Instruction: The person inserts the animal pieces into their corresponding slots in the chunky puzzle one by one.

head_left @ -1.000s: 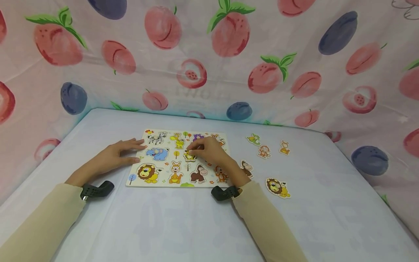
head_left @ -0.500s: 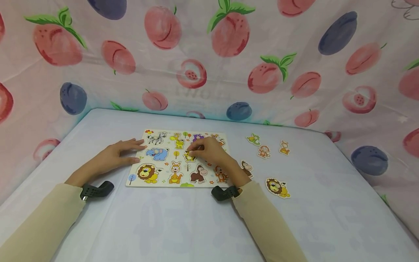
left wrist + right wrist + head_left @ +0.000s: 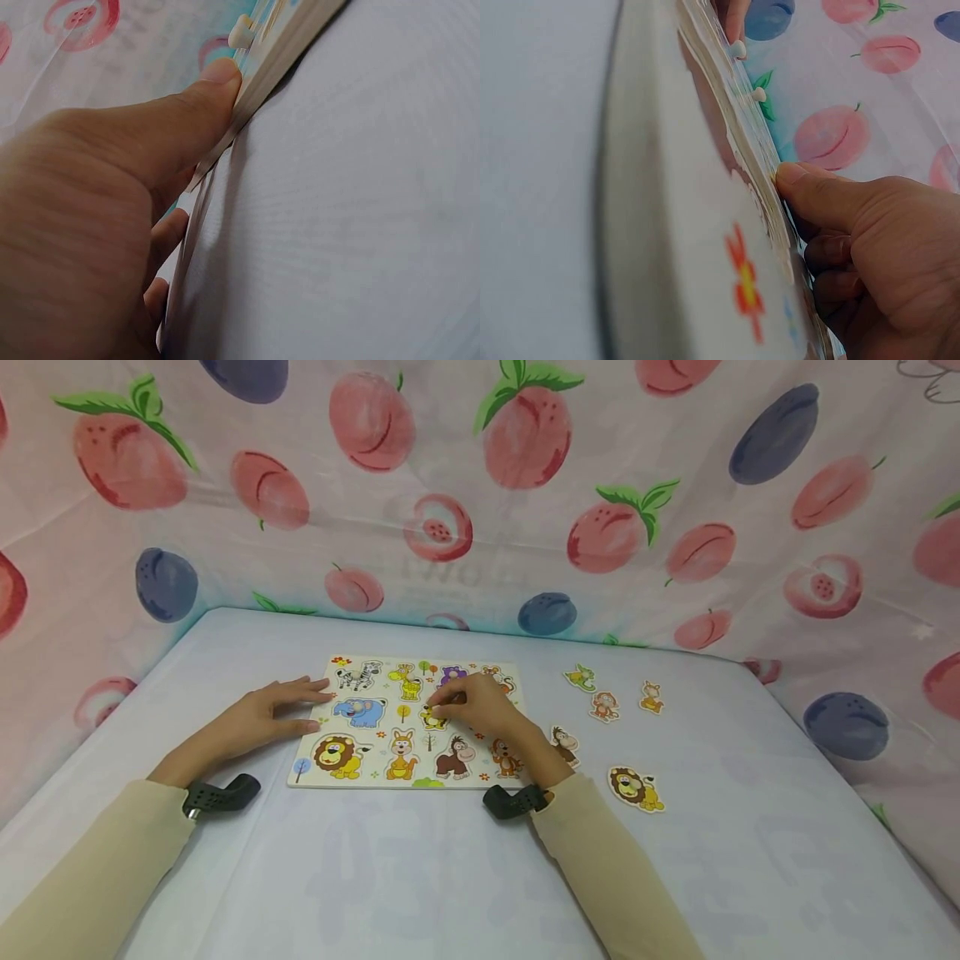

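A white animal peg puzzle board (image 3: 408, 782) lies flat on the table. My right hand (image 3: 480, 703) is over its middle row, thumb and fingertips pinching a yellow spotted animal piece (image 3: 432, 720) that sits in or over its slot. The knob of that piece is hidden by the fingers. In the right wrist view the hand (image 3: 900, 232) has its other fingers curled beneath. My left hand (image 3: 258, 718) rests at the board's left edge, fingers extended. In the left wrist view its thumb (image 3: 217, 82) touches the board's edge near a wooden knob (image 3: 241, 34).
Right of the board lie loose pieces: a green one (image 3: 581, 677), a monkey (image 3: 604, 707), a kangaroo (image 3: 652, 697), a brown ape (image 3: 565, 746) partly behind the right wrist, and a lion (image 3: 636, 789). Zebra (image 3: 360, 677) and elephant (image 3: 360, 713) pieces sit in the board. Fruit-print cloth stands behind.
Between the first frame and the later ones, the spotted piece settles slightly lower onto the board under my right fingers. My left hand stays in place.
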Action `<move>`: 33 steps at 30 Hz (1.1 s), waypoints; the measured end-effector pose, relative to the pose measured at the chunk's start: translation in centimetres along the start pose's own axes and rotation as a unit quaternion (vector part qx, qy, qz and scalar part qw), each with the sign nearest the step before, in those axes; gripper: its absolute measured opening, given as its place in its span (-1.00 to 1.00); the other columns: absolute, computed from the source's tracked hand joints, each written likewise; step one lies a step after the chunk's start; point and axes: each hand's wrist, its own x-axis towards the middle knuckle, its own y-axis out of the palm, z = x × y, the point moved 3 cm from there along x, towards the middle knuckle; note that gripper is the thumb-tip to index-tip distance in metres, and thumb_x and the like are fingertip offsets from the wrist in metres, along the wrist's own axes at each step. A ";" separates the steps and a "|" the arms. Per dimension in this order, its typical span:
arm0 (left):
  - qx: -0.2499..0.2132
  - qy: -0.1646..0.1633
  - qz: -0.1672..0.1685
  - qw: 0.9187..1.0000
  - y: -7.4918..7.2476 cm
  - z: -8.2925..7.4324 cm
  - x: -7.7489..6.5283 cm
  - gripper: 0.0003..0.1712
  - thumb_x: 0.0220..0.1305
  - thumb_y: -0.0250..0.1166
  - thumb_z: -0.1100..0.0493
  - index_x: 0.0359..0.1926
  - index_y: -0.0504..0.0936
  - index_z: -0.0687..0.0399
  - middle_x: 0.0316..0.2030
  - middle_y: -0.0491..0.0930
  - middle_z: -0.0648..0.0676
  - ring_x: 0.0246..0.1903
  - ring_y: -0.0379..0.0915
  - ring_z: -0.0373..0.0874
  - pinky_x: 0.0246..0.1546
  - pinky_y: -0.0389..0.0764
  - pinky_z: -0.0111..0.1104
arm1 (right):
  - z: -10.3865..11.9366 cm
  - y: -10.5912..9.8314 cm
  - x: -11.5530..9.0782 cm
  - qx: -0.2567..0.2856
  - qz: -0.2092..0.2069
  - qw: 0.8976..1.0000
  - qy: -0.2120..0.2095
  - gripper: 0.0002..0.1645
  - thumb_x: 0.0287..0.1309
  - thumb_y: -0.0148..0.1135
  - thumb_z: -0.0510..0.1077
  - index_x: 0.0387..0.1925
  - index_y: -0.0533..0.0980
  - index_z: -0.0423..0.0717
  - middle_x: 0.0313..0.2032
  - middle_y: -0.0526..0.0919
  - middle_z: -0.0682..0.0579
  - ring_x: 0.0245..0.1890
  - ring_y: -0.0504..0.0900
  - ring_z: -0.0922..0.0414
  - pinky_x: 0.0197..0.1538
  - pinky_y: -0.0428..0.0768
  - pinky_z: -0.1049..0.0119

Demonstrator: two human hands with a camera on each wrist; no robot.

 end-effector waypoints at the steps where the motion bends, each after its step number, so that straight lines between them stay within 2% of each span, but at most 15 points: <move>1: 0.001 0.001 0.000 1.000 0.0 0.0 0.0 -0.33 0.20 0.29 -0.19 0.30 0.45 -0.11 0.43 0.12 0.02 0.43 -0.19 0.12 0.24 -0.11 0.31 | 0.0 0.0 0.0 0.000 0.000 1.000 0.000 -0.88 0.18 0.32 -0.07 -0.24 0.70 0.09 -0.36 0.65 0.24 -0.40 0.51 0.19 -0.35 0.49 0.36; 27: -0.001 0.005 0.000 1.000 -0.2 0.0 -0.1 -0.34 0.19 0.30 -0.20 0.28 0.47 -0.14 0.42 0.14 -0.01 0.44 -0.18 0.09 0.25 -0.12 0.30 | 0.2 -0.4 0.0 0.014 0.023 0.999 0.030 -0.87 0.14 0.36 -0.02 -0.23 0.67 0.19 -0.31 0.62 0.23 -0.34 0.53 0.18 -0.36 0.52 0.32; 33: 0.000 0.009 -0.002 1.000 -0.2 0.0 0.0 -0.35 0.19 0.30 -0.19 0.27 0.48 -0.14 0.41 0.16 -0.02 0.44 -0.17 0.08 0.27 -0.12 0.28 | 0.4 -1.3 -0.1 0.027 0.018 0.999 0.016 -0.79 0.13 0.37 -0.03 -0.17 0.67 0.08 -0.28 0.63 0.20 -0.35 0.56 0.15 -0.38 0.57 0.31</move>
